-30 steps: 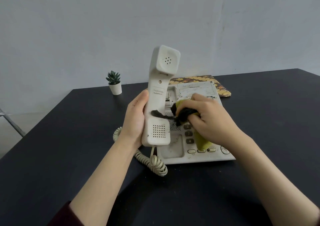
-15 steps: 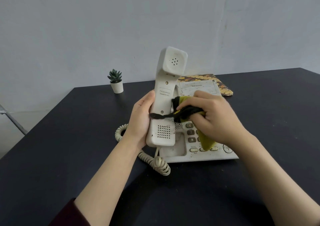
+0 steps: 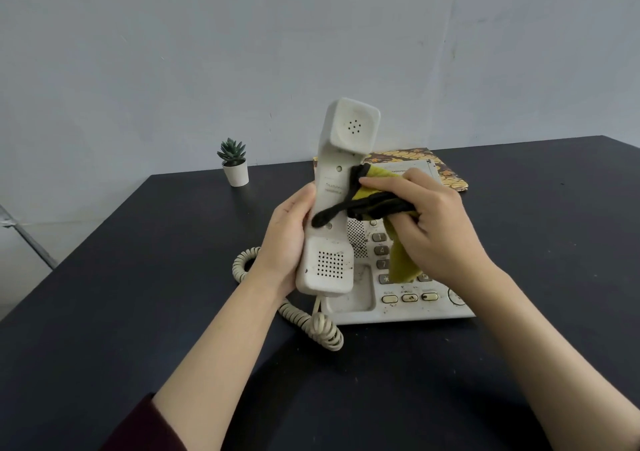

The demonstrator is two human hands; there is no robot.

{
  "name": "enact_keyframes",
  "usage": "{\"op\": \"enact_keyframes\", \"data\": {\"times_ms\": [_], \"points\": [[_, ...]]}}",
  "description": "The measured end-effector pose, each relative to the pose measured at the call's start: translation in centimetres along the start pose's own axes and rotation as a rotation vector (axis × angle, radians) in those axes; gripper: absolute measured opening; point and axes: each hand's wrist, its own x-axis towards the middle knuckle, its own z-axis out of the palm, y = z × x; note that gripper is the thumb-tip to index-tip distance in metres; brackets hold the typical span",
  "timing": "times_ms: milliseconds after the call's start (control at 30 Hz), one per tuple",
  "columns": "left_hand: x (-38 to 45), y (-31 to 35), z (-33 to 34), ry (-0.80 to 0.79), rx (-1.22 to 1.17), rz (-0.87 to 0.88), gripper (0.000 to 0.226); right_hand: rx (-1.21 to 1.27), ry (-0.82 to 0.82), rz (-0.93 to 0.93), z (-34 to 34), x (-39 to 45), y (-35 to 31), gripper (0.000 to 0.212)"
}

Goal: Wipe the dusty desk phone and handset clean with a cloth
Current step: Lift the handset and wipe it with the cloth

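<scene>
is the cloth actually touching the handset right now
Touching. In the head view, the cloth, gripped by the right hand, lies with its black edge across the middle of the handset, which the left hand holds upright.

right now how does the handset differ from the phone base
The handset is held upright off the desk by the left hand; the phone base lies flat on the desk. The cloth touches the handset, not the base. The base carries buttons, the handset only speaker holes. Both are off-white and grimy.
</scene>
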Motion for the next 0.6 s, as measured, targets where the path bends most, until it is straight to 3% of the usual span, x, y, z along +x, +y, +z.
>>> {"op": "enact_keyframes", "data": {"times_ms": [67,233,400,500,533,600], "points": [[0.0,0.1,-0.1,-0.005,-0.024,0.014,0.037,0.129,-0.086,-0.01,0.1,-0.2,-0.5,0.049],[0.0,0.3,0.0,0.037,-0.034,-0.011,0.038,0.182,-0.382,-0.04,0.7,-0.5,-1.4,0.047],[-0.2,0.4,0.3,0.055,-0.008,0.032,0.037,0.354,-0.227,0.077,-0.6,0.0,-1.4,0.044],[0.1,0.4,0.2,0.074,-0.027,0.05,0.023,0.41,-0.209,0.092,0.1,-0.3,-1.8,0.047],[0.1,0.4,0.3,0.059,-0.057,0.034,0.025,0.368,-0.245,0.08,0.5,-0.5,-1.9,0.048],[-0.1,0.5,0.4,0.025,-0.13,-0.012,0.049,0.282,-0.328,0.057,1.3,-0.8,-2.0,0.048]]}}
